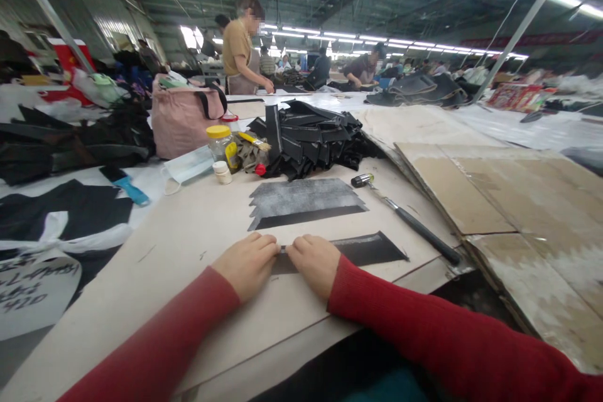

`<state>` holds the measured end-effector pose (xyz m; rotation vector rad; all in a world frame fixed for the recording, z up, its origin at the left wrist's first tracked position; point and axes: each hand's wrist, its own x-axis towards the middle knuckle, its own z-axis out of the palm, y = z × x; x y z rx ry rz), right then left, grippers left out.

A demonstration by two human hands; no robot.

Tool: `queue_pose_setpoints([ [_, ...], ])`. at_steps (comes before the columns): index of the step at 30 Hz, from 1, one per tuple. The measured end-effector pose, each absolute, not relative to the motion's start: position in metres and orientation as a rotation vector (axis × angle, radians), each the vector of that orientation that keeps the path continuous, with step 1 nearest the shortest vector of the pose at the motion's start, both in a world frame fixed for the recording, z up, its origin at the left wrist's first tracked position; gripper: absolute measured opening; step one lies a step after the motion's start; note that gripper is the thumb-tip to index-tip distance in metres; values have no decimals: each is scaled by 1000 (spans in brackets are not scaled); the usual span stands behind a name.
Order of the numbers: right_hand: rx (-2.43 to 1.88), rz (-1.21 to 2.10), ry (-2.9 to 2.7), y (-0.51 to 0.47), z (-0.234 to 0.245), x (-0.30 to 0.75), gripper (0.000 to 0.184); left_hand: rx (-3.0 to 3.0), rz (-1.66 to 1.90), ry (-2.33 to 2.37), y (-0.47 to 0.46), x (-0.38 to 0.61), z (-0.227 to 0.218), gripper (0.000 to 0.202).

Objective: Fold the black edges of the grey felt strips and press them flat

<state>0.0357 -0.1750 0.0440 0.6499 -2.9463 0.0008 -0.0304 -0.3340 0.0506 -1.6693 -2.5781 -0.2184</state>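
My left hand (247,264) and my right hand (315,266) are side by side at the near part of the pale work board (188,301). The fingers of both are closed on the upper edge of a black strip of material (367,249), with a small gap between the hands. Its right end lies flat past my right hand; much of its left part is hidden under my fingers. Just beyond lies a stack of black pieces (306,199) with greyish faces and notched left ends. A hammer (414,226) with a dark handle rests to the right.
Farther back is a heap of black strips (315,135). Left of it stand a yellow-lidded jar (219,146), a small white bottle (222,173), a face mask (188,166) and a pink bag (181,116). Cardboard sheets (499,188) lie right. Several people work beyond.
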Motion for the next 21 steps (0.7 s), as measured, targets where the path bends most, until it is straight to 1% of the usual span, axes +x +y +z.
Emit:
queue_pose_setpoints([
  [2, 680, 79, -2954, -154, 51, 36, 23, -1640, -258, -2573, -335, -28, 50, 21],
  [4, 541, 117, -2976, -120, 61, 36, 30, -1633, -295, -2558, -336, -28, 50, 21],
  [7, 66, -32, -2998, -54, 73, 39, 34, -1635, -344, -2540, -338, -29, 49, 22],
  [10, -383, -262, -3109, 3, 68, 43, 37, -1649, -389, -2536, -340, -31, 48, 21],
  [12, -517, -292, -3166, 24, 59, 44, 37, -1649, -413, -2525, -341, -32, 46, 20],
  [14, -524, -271, -3156, 31, 52, 43, 39, -1639, -434, -2509, -342, -34, 43, 19],
  [16, -496, -200, -3109, 29, 52, 41, 39, -1629, -460, -2491, -344, -35, 40, 19],
  [18, -504, -37, -3056, 22, 60, 42, 37, -1622, -489, -2478, -345, -35, 37, 19],
  [21, -546, 428, -2932, 3, 81, 55, 39, -1606, -523, -2465, -345, -35, 35, 18],
])
